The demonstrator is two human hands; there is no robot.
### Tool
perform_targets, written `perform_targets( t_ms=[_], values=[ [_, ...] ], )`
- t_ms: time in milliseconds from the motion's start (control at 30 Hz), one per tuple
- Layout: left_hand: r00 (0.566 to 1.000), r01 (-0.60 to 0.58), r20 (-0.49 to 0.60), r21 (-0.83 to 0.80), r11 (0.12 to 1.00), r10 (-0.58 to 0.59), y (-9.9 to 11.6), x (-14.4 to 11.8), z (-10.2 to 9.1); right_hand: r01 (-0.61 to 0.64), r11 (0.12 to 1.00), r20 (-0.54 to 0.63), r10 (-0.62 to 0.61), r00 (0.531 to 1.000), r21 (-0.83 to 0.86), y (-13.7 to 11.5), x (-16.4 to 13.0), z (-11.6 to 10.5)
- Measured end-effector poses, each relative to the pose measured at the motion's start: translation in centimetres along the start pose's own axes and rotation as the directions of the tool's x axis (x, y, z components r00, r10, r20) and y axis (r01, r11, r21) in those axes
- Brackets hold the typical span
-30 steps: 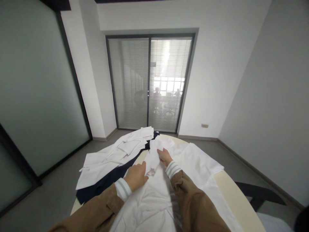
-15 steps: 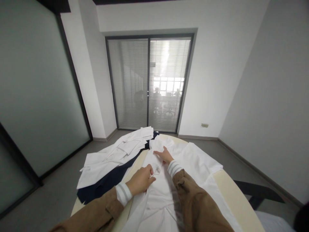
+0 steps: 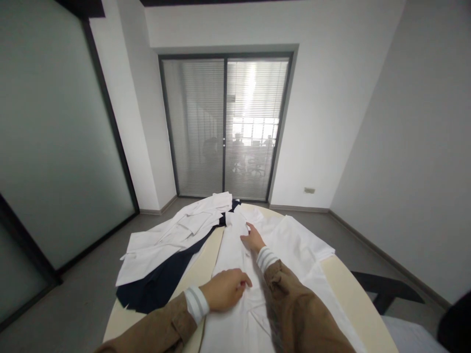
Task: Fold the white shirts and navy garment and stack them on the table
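Working with both hands on a white garment (image 3: 230, 255) stretching from near to far along the middle of a cream worktop (image 3: 344, 282). Placing the left hand (image 3: 225, 289) across the near part of the garment, back upward, curling the fingers loosely inward; leaving any grip on cloth impossible to tell. Reaching the right hand (image 3: 253, 239) toward the far part, spreading thumb and forefinger moderately apart at the cloth; leaving any pinch there likewise impossible to tell. Wearing brown sleeves (image 3: 301, 304) over striped cuffs (image 3: 196, 303). Showing, to the right, a white cloth section (image 3: 300, 240) reaching toward the worktop's right edge, possibly belonging to the same garment. Showing, to the left, a navy garment (image 3: 158, 284) lying partly under a second white garment (image 3: 176, 230). Leaving a strip of worktop visible between the navy garment and the middle garment.
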State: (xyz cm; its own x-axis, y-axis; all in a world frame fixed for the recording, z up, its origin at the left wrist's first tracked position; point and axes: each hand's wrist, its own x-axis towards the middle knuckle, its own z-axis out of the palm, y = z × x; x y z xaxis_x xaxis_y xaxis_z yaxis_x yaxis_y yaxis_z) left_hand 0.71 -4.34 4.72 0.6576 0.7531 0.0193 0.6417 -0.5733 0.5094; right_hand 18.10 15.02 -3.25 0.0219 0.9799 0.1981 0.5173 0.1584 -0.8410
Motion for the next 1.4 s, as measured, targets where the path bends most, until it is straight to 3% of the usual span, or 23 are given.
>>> perform_targets(
  t_ms=[133,333,433,533,600,767,867,1000,1067,1233,1400],
  values=[
    [0.977,-0.200,0.113,0.183,0.963,0.182,0.1,-1.2,-0.2,0.015,0.999,0.042,-0.013,0.999,-0.052,-0.5,-1.1,-0.5],
    [0.916,-0.397,0.158,0.219,0.891,0.369,-0.2,-2.0,-0.4,0.096,0.988,0.058,-0.089,0.994,-0.118,-1.5,-3.0,-1.4],
    [0.923,-0.385,0.052,0.124,0.915,0.381,-0.3,-2.2,-0.5,0.111,0.984,0.067,-0.103,0.992,-0.140,-1.7,-4.4,-1.8],
    [0.951,-0.291,-0.114,-0.015,0.957,0.288,0.0,-2.3,-0.5,0.144,0.979,0.086,-0.132,0.988,-0.146,-1.8,-5.9,-2.2],
    [0.953,-0.288,-0.110,-0.045,0.957,0.282,0.2,-2.3,-0.1,0.184,0.973,0.094,-0.172,0.981,-0.139,-1.7,-6.7,-2.2],
    [0.921,-0.389,0.030,0.004,0.921,0.388,0.5,-2.6,1.6,0.238,0.969,0.092,-0.231,0.968,-0.069,-1.1,-8.1,-1.8],
    [0.914,-0.405,-0.060,-0.121,0.906,0.400,0.7,-3.0,1.7,0.279,0.960,0.071,-0.279,0.958,0.000,-1.1,-8.5,-1.8],
    [0.927,-0.359,-0.216,-0.258,0.897,0.308,1.3,-3.2,1.2,0.305,0.951,0.031,-0.307,0.951,0.061,-1.6,-8.7,-2.2],
    [0.926,-0.363,-0.188,-0.202,0.910,0.328,1.4,-3.2,1.4,0.308,0.949,0.023,-0.310,0.950,0.070,-1.9,-8.7,-2.3],
    [0.879,-0.475,0.038,-0.002,0.880,0.475,1.1,-3.2,3.0,0.305,0.950,0.044,-0.308,0.950,0.069,-2.1,-9.0,-2.3],
    [0.853,-0.505,0.169,0.031,0.863,0.494,1.6,-3.2,3.9,0.297,0.952,0.060,-0.302,0.952,0.074,-2.4,-9.2,-2.5]
  ],
)
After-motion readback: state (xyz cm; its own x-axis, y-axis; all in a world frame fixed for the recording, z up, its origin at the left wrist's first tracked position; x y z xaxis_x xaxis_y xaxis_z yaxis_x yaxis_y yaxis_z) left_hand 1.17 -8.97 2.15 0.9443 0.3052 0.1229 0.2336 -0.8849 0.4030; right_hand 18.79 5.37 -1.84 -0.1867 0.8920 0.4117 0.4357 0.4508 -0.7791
